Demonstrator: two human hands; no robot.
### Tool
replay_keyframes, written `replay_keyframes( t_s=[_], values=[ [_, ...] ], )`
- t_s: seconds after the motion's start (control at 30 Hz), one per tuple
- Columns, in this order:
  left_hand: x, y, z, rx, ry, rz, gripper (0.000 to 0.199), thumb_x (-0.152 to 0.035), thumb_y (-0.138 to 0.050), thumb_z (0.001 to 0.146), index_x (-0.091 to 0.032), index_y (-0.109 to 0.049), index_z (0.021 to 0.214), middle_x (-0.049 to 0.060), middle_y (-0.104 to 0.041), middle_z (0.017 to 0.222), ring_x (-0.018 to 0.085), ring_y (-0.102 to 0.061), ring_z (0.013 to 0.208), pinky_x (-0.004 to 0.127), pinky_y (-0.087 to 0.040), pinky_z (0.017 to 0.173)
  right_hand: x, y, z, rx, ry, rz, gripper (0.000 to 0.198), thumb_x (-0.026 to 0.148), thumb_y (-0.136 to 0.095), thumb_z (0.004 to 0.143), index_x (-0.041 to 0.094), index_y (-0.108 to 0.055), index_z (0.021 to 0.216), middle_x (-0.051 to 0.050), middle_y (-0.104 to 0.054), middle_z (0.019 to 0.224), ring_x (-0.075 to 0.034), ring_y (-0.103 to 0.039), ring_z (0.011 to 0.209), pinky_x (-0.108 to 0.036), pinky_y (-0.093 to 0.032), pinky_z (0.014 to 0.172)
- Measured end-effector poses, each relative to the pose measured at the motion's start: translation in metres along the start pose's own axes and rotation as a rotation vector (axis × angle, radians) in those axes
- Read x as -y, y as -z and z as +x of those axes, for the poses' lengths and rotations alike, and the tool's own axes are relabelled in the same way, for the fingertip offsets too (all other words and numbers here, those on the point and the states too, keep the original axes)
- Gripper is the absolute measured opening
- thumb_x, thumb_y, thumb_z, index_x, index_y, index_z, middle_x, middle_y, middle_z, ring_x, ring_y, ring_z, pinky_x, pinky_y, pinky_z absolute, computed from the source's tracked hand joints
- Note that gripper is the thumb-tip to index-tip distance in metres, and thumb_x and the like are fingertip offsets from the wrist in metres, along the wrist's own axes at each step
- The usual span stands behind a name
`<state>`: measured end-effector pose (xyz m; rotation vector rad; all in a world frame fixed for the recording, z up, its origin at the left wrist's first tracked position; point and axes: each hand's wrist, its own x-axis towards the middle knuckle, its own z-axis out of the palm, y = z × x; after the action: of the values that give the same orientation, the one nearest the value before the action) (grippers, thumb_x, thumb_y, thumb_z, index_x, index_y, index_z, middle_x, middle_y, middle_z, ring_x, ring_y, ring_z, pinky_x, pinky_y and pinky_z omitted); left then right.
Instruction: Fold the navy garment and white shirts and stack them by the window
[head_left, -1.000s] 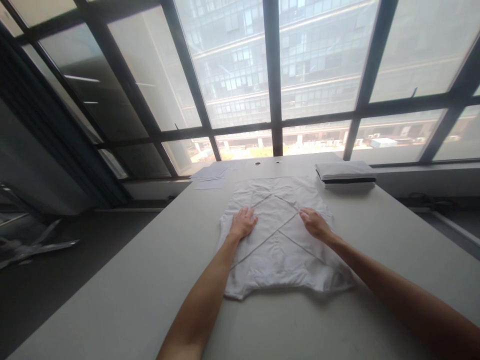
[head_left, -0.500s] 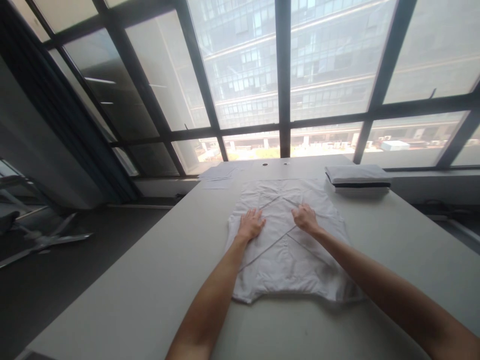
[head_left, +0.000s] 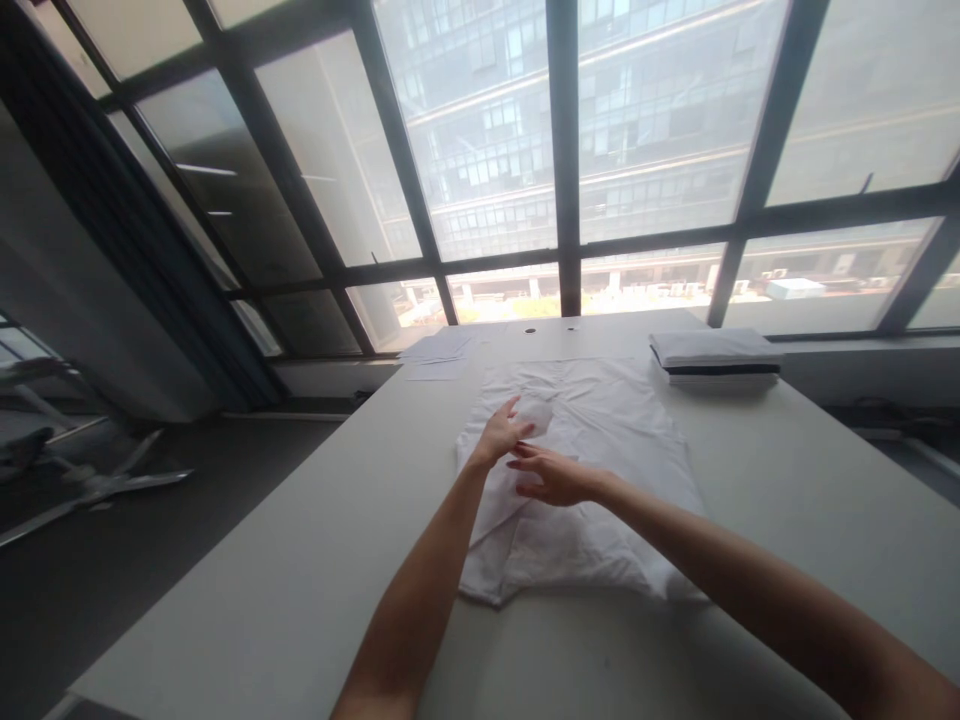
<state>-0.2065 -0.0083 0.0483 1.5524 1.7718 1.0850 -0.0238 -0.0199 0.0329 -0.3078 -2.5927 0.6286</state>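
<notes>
A white garment [head_left: 622, 440] lies spread on the white table, its surface wrinkled and its lower edge notched. Over its left half is my left hand [head_left: 506, 432], fingers apart, with a pale greyish patch of thin material beside the fingertips. My right hand [head_left: 553, 477] is just below and to the right, its fingers stretched toward the left hand and nearly meeting it. Loose white layers show under both hands at the left side of the garment. Whether the fingertips press on the cloth or hover over it I cannot tell.
A folded stack of white cloth with a dark layer [head_left: 716, 358] sits at the table's back right. Several white sheets [head_left: 439, 350] lie at the back left. Tall framed windows [head_left: 491, 150] stand behind the table [head_left: 300, 580]. Metal-legged equipment [head_left: 112, 485] is on the floor at left.
My right hand has moved left and closer to me, from a closed pose to stretched fingers. My left hand has lifted and turned. The crossing diagonal lines on the garment have shifted or gone.
</notes>
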Motion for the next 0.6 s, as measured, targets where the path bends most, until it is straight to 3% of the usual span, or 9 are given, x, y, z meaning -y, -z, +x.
replay_keyframes(
  t_s=[0.1, 0.23, 0.4, 0.5, 0.6],
  values=[
    [0.002, 0.008, -0.004, -0.011, 0.042, 0.022, 0.073, -0.026, -0.081, 0.076, -0.012, -0.056, 0.143, 0.020, -0.059, 0.142, 0.032, -0.061, 0.125, 0.037, -0.053, 0.098, 0.006, 0.009, -0.012, -0.027, 0.008, 0.098, 0.043, 0.035, -0.061, 0.096, 0.022, -0.064, 0.137, -0.011, -0.055, 0.150, -0.027, -0.047, 0.142, -0.044, -0.039, 0.118],
    [0.004, 0.044, -0.007, -0.005, 0.113, 0.005, 0.071, -0.022, -0.079, 0.072, -0.011, -0.059, 0.139, 0.018, -0.066, 0.133, 0.030, -0.070, 0.108, 0.037, -0.059, 0.086, -0.007, 0.030, -0.039, -0.156, -0.122, 0.056, 0.032, 0.034, -0.058, 0.096, 0.025, -0.072, 0.124, -0.009, -0.070, 0.131, -0.026, -0.063, 0.125, -0.043, -0.048, 0.109],
    [0.014, 0.148, -0.028, 0.048, 0.215, 0.018, 0.072, -0.028, -0.081, 0.064, -0.012, -0.064, 0.132, 0.015, -0.072, 0.119, 0.029, -0.074, 0.090, 0.034, -0.061, 0.070, -0.047, 0.036, -0.079, -0.263, -0.408, -0.061, 0.031, 0.026, -0.054, 0.094, 0.019, -0.074, 0.117, -0.012, -0.072, 0.126, -0.027, -0.065, 0.120, -0.042, -0.047, 0.109],
    [0.025, 0.218, -0.045, 0.095, 0.296, 0.155, 0.065, -0.029, -0.084, 0.058, -0.017, -0.071, 0.120, 0.010, -0.074, 0.112, 0.027, -0.074, 0.084, 0.032, -0.060, 0.066, -0.064, 0.029, -0.094, -0.263, -0.460, -0.111, 0.031, 0.024, -0.052, 0.091, 0.019, -0.075, 0.112, -0.012, -0.073, 0.123, -0.026, -0.066, 0.117, -0.039, -0.048, 0.106],
    [0.032, 0.269, -0.057, -0.072, 0.295, 0.521, 0.050, -0.026, -0.082, 0.057, -0.019, -0.076, 0.106, 0.005, -0.077, 0.101, 0.024, -0.073, 0.083, 0.030, -0.059, 0.070, -0.068, 0.022, -0.100, -0.243, -0.421, -0.153, 0.030, 0.026, -0.051, 0.091, 0.019, -0.076, 0.107, -0.012, -0.072, 0.124, -0.026, -0.066, 0.114, -0.037, -0.049, 0.103]
  ],
)
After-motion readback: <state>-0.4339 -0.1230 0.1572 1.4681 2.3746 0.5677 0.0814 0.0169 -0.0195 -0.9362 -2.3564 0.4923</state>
